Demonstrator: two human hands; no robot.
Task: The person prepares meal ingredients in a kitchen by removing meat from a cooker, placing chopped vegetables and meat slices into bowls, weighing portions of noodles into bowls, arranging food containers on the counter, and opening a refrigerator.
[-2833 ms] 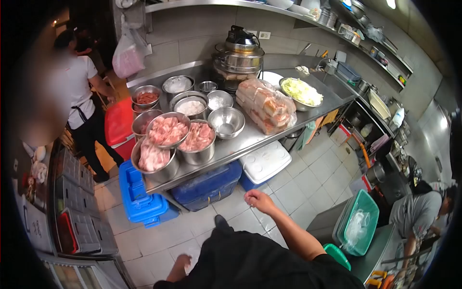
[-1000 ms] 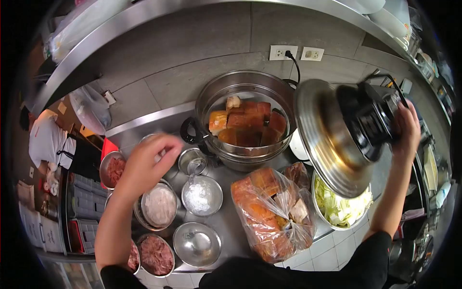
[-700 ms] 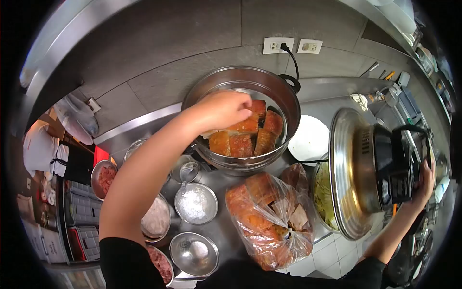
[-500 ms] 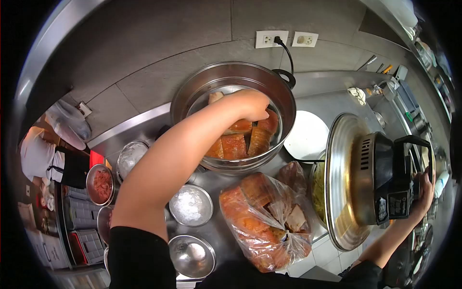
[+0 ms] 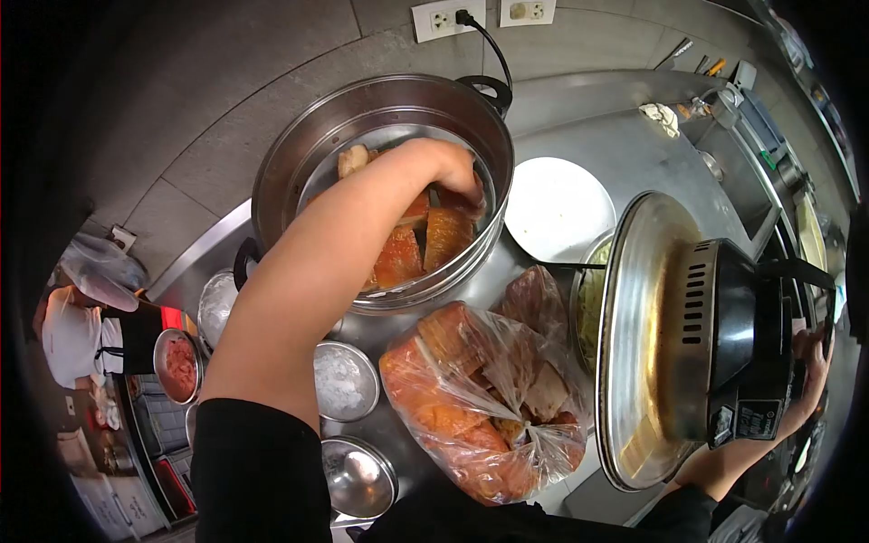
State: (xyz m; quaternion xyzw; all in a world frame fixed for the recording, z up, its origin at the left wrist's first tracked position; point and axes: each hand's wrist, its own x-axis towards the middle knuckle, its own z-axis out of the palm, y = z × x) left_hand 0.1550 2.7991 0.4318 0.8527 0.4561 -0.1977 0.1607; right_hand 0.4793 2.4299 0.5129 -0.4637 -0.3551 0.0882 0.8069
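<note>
L hand [image 5: 457, 172] in pot [image 5: 299, 136] w/ browned meat chunks [image 5: 396, 258].

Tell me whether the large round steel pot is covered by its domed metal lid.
No, the right hand holds the domed metal lid beside the large round steel pot, whose brown meat pieces show.

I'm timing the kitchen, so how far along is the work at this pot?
Done: lid off, held up by the right hand. In hand: the left hand reaches among meat pieces inside the pot. Apparently left: covering the open pot.
</note>
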